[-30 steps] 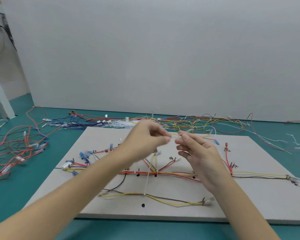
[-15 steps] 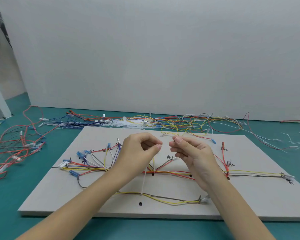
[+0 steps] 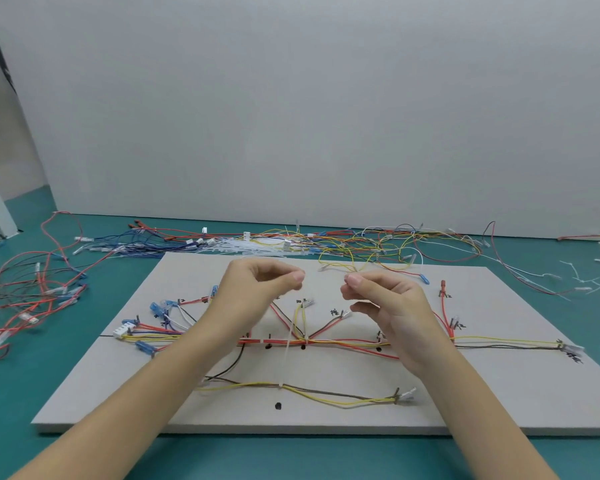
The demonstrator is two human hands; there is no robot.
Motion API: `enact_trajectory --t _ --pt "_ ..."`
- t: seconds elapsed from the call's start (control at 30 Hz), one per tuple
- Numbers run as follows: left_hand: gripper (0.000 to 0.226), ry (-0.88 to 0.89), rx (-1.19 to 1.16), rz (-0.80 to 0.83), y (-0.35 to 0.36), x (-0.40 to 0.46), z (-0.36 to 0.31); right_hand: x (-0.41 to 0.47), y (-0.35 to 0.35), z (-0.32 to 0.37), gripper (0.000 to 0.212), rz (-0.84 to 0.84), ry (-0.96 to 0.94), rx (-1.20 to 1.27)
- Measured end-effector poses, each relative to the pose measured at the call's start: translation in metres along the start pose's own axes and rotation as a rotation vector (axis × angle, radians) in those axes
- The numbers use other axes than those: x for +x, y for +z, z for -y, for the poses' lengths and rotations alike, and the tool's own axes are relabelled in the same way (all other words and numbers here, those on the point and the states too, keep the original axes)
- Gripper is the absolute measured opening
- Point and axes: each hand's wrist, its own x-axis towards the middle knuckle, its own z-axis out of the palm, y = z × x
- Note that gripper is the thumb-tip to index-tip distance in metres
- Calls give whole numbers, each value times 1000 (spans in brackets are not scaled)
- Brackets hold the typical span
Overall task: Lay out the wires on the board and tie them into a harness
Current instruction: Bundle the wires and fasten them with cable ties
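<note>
You've got small black handwritten marks on the board (image 3: 499,386) beside the wire ends, but they're too blurry to read.

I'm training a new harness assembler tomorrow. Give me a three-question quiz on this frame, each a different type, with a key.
1. True or false: the left hand and right hand are raised above the board, fingertips apart.
2. Multiple choice: the white cable tie standing up from the near yellow-and-brown wire run is
A. gripped by the right hand
B. fastened round that run, its tail pointing away from the viewer
C. lying on the teal table
3. Fill in: the pile of spare white cable ties lies just beyond the board's ____ edge.

Key: 1 true; 2 B; 3 far
</note>
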Motion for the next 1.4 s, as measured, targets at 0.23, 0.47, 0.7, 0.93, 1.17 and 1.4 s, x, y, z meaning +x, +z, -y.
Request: enact_trajectory --t 0.23,0.47,0.7,0.93,1.17,1.4 --pt "24 -107 -282 116 -9 3 -3 1 0 -2 30 -37 -76 -159" --pt "20 15 -119 166 -8 2 0 0 7 -2 49 28 14 -99" --pt "15 74 -96 268 -3 -1 0 -5 9 -4 34 312 166 -142" --pt "23 -26 -165 299 -1 -3 2 -6 7 -5 26 423 281 -63" --pt "38 -188 -357 353 5 -4 6 -7 6 -2 25 428 254 -88" --pt "21 -97 -459 15 -3 4 7 12 -19 -12 40 -135 -47 -652"
